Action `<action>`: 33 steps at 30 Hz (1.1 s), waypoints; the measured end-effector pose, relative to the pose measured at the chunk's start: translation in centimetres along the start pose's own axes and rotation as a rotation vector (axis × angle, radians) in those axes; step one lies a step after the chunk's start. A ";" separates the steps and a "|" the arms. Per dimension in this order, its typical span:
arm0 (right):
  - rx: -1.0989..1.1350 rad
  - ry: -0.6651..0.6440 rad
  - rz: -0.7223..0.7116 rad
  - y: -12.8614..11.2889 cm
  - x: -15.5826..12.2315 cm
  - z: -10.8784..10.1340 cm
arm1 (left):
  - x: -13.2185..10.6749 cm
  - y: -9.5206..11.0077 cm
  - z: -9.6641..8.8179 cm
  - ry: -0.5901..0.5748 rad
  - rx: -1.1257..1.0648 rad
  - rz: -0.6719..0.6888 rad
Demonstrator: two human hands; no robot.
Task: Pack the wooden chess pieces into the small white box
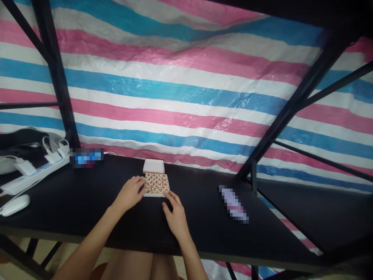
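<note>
A small open box (156, 184) of round wooden game pieces with red and dark marks lies on the black table (87, 202). Its pale lid (154, 166) rests just behind it. My left hand (130, 193) touches the box's left edge, fingers loosely curled. My right hand (175, 214) rests on the table at the box's near right corner, fingers stretched toward it. Neither hand lifts anything.
A white power strip (29, 173) with plugged chargers lies at the far left, a white mouse (15, 205) beside it. Two blurred items (86, 158) (233, 204) lie on the table. Black frame bars (279, 120) cross before a striped tarp.
</note>
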State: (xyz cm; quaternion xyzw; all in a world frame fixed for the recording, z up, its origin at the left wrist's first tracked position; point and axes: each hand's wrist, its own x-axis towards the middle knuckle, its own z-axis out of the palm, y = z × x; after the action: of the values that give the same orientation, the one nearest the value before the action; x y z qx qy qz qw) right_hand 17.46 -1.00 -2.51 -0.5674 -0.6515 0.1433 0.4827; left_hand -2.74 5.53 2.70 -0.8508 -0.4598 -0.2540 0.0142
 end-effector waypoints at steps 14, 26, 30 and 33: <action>0.009 0.005 0.026 0.0 0.1 0.0 | 1.7 -4.5 0.3 -0.171 0.041 -0.077; 0.012 -0.013 0.048 -0.4 0.1 -0.2 | -0.3 1.2 0.2 -0.105 -0.106 0.039; 0.009 -0.018 0.047 -0.4 0.2 -0.2 | -0.3 0.6 0.8 -0.036 -0.066 0.086; 0.014 -0.008 0.042 -0.4 0.2 -0.1 | -0.5 0.4 1.0 -0.031 -0.053 0.133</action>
State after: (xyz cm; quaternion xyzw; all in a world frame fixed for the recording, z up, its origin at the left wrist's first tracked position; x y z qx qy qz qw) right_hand 17.35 -1.02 -2.12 -0.5771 -0.6403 0.1603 0.4810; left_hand -2.26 5.21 1.73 -0.8834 -0.3956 -0.2514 0.0016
